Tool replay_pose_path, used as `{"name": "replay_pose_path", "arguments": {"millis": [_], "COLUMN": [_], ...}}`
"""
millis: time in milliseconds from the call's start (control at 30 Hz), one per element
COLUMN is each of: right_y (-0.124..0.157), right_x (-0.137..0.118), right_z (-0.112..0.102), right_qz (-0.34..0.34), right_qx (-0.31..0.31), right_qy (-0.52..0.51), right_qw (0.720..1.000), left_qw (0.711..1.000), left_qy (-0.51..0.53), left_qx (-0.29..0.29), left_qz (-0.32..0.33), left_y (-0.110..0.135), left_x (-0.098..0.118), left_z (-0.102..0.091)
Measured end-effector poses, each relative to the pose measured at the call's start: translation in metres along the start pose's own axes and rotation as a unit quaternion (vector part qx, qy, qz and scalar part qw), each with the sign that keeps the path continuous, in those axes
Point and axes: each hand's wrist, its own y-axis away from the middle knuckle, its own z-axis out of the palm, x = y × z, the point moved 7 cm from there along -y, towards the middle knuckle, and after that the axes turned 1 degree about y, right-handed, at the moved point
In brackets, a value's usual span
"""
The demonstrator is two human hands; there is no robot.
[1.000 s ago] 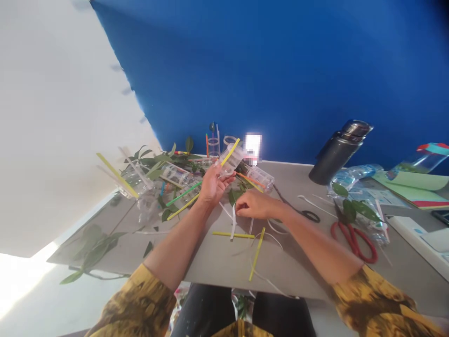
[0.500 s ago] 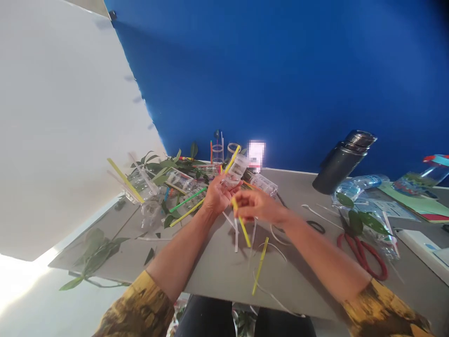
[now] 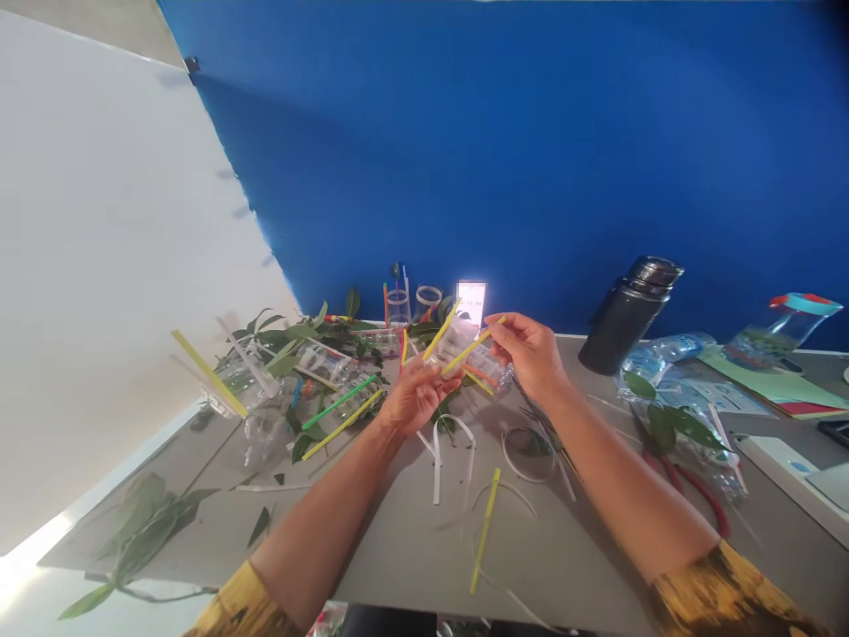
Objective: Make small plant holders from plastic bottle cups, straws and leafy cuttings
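Observation:
My left hand is raised over the grey table and closed round a small clear plastic cup that has a yellow straw piece sticking out of it. My right hand pinches the upper end of another yellow straw piece. That straw's lower end reaches the cup beside my left fingers. Below my hands lie white plastic strips and a further yellow straw.
Clear cups, green leaves and coloured straws crowd the table's far left. A dark flask stands at the back right. Red scissors, a crumpled clear bottle and papers lie right. A blue wall rises behind.
My right hand picked a yellow straw piece off the table and lifted it up to the cup held in my left hand. The view tilted slightly upward.

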Motion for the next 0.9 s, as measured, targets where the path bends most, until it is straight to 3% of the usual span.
{"name": "replay_pose_path", "arguments": {"millis": [167, 433, 633, 900], "right_y": [0.001, 0.006, 0.005, 0.001], "right_x": [-0.007, -0.017, -0.008, -0.005], "right_z": [-0.003, 0.0, -0.003, 0.006], "right_qz": [-0.011, -0.019, -0.012, -0.018], "right_qx": [0.024, 0.044, 0.045, -0.053], "right_qy": [0.049, 0.12, 0.121, 0.209], "right_qw": [0.998, 0.992, 0.992, 0.976], "left_qw": [0.999, 0.998, 0.996, 0.995], "left_qy": [-0.03, -0.054, -0.072, -0.073], "left_qx": [-0.013, 0.025, 0.056, 0.07], "left_qz": [0.005, -0.001, 0.003, 0.01], "left_y": [0.003, 0.001, 0.001, 0.003], "left_x": [0.0, -0.004, -0.004, -0.005], "left_z": [0.007, 0.003, 0.0, 0.0]}}
